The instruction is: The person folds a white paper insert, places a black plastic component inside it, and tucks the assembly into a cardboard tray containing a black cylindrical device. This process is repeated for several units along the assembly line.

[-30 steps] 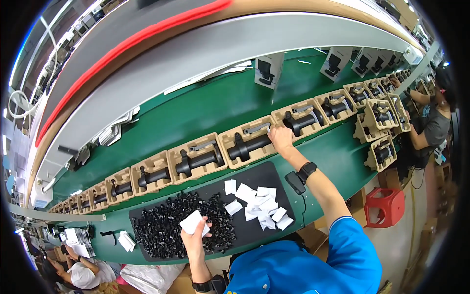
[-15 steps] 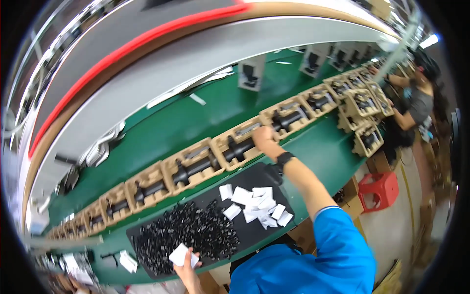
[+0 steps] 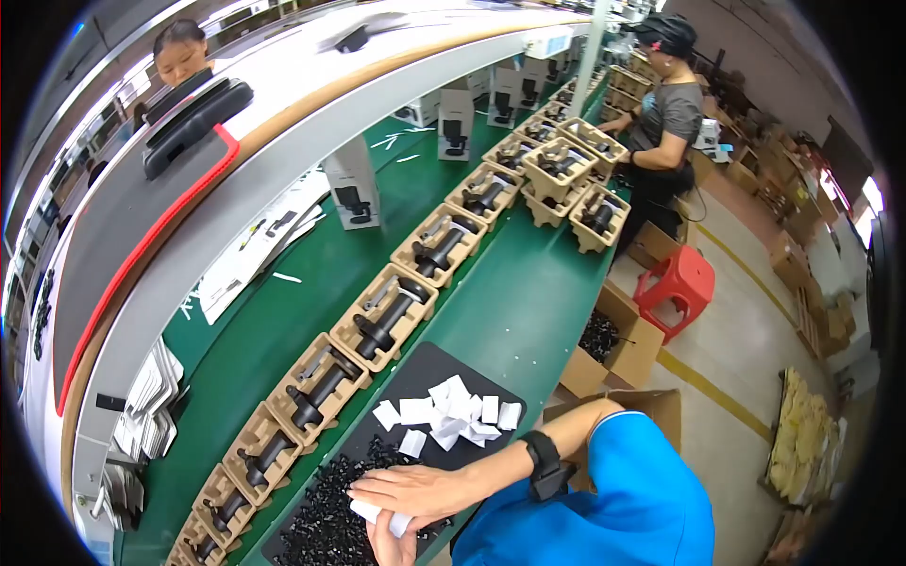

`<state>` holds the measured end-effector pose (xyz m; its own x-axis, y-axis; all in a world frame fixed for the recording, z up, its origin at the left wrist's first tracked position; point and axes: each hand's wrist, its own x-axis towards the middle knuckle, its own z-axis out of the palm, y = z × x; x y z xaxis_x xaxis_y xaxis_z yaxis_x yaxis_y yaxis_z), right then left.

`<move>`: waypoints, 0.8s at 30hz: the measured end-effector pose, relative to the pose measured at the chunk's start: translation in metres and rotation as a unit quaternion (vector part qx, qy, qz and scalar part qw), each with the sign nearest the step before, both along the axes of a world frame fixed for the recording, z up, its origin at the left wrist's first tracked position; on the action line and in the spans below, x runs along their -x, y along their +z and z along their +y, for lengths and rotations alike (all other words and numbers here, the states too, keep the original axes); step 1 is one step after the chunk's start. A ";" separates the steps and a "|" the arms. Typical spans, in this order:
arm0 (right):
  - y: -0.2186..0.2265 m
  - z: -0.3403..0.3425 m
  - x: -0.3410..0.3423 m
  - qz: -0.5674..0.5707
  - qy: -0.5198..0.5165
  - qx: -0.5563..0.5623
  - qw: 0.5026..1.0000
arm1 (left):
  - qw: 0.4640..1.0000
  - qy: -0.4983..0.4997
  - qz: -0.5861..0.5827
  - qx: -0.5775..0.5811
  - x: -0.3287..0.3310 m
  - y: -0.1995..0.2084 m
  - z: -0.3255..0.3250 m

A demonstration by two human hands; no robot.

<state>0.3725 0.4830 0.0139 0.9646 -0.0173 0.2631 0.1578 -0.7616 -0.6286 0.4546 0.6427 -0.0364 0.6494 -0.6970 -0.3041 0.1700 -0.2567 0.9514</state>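
A small white packet sits at the bottom centre of the frame, on a heap of small black parts covering the black mat. The right hand lies flat over it, fingers spread. The left hand beneath seems to pinch the packet, though it is mostly hidden. More white packets lie just above

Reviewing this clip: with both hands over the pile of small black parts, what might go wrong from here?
The right hand lies across the left hand, hiding the small white packet held there, so it may slip unseen. The small black parts are heaped near the mat's edge and might get swept off. The loose white packets beside the wrist might get scattered.
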 end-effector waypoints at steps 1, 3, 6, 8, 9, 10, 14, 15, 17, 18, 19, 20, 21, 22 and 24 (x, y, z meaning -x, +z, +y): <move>0.001 0.007 0.001 0.009 -0.026 -0.004 1.000 | 0.980 0.044 0.184 0.062 -0.005 0.006 -0.005; 0.002 0.020 0.004 0.020 -0.050 -0.010 0.999 | 0.920 0.089 0.363 0.118 -0.008 0.022 -0.016; 0.003 0.032 0.012 0.039 -0.111 -0.052 0.992 | 0.927 0.044 0.366 0.070 -0.004 0.032 -0.009; 0.008 0.035 0.019 0.023 -0.132 0.001 0.991 | 0.919 0.025 0.385 0.076 0.002 0.034 -0.005; 0.010 0.037 0.023 0.000 -0.148 0.059 0.987 | 0.910 0.011 0.404 0.090 0.004 0.031 -0.006; 0.013 0.034 0.029 -0.025 -0.156 0.121 0.980 | 0.902 -0.001 0.419 0.105 0.005 0.026 -0.004; -0.004 0.026 0.044 -0.130 -0.144 0.253 0.948 | 0.893 -0.023 0.434 0.118 0.018 0.035 -0.011; -0.002 0.022 0.048 -0.070 -0.102 0.200 0.972 | 0.894 -0.003 0.433 0.120 0.018 0.038 -0.010; 0.009 0.010 0.048 -0.009 -0.049 0.030 0.998 | 0.890 -0.088 0.441 0.073 0.024 0.041 -0.003; 0.013 0.002 0.048 0.020 -0.044 -0.062 0.997 | 0.891 -0.076 0.442 0.074 0.027 0.039 0.000; 0.005 0.000 0.050 -0.008 -0.037 -0.092 0.995 | 0.901 -0.108 0.415 0.067 0.033 0.035 0.003; -0.002 -0.002 0.051 -0.035 -0.031 -0.122 0.991 | 0.909 -0.142 0.388 0.059 0.038 0.033 0.005; 0.005 -0.005 0.050 -0.031 -0.023 -0.126 0.991 | 0.917 -0.124 0.377 0.046 0.042 0.032 0.007; 0.020 -0.011 0.048 0.133 0.023 -0.284 0.949 | 0.916 -0.117 0.380 0.047 0.042 0.032 0.010; 0.034 -0.021 0.047 0.298 0.071 -0.426 0.851 | 0.913 -0.183 0.360 0.046 0.038 0.035 0.019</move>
<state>0.3259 0.4615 0.0474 0.9308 0.1700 -0.3237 -0.3302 0.0108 -0.9439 0.4164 0.6616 -0.0014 0.0214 -0.8719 -0.4892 0.6794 -0.3464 0.6469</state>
